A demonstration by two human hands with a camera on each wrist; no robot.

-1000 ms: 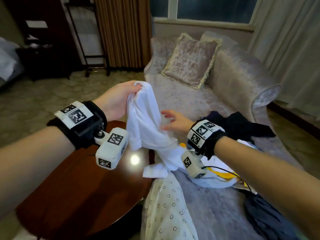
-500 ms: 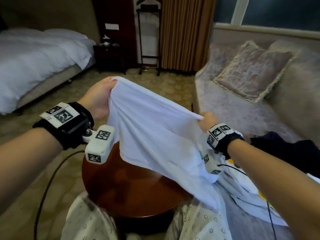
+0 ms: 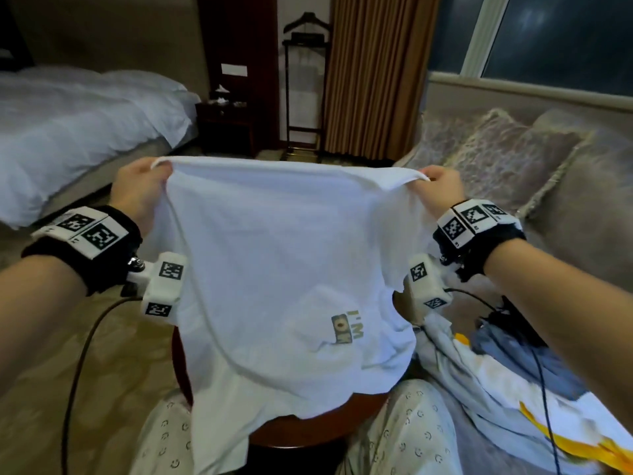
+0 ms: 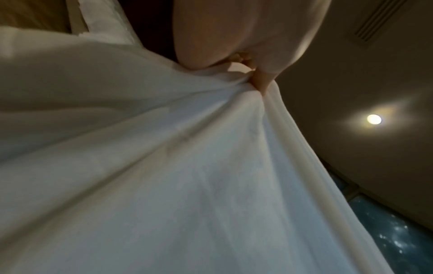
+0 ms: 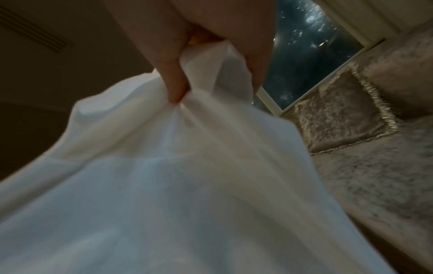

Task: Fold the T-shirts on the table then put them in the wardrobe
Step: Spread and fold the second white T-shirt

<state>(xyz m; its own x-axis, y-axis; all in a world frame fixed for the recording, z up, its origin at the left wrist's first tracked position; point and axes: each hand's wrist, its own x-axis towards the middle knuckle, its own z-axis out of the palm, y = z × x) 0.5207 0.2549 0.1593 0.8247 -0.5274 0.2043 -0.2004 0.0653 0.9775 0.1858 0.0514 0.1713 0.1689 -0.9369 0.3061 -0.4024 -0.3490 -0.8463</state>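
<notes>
A white T-shirt with a small upside-down print hangs spread out in front of me, its lower part draped over the round wooden table. My left hand grips its top left corner. At the top right corner my right hand grips the same edge, level with the left. The wrist views show curled fingers pinching bunched white T-shirt cloth, and a thumb and fingers clamped on the white T-shirt cloth. More garments, white, yellow and dark, lie heaped on the sofa at the right.
A grey sofa with a cushion runs along the right. A bed stands at the left, a valet stand and curtain at the back. Cables trail from both wrist cameras. My knees in patterned trousers flank the table.
The shirt went from a bunched bundle in my left hand to being pulled wide between both hands. My right hand took the other corner and rose level with the left.
</notes>
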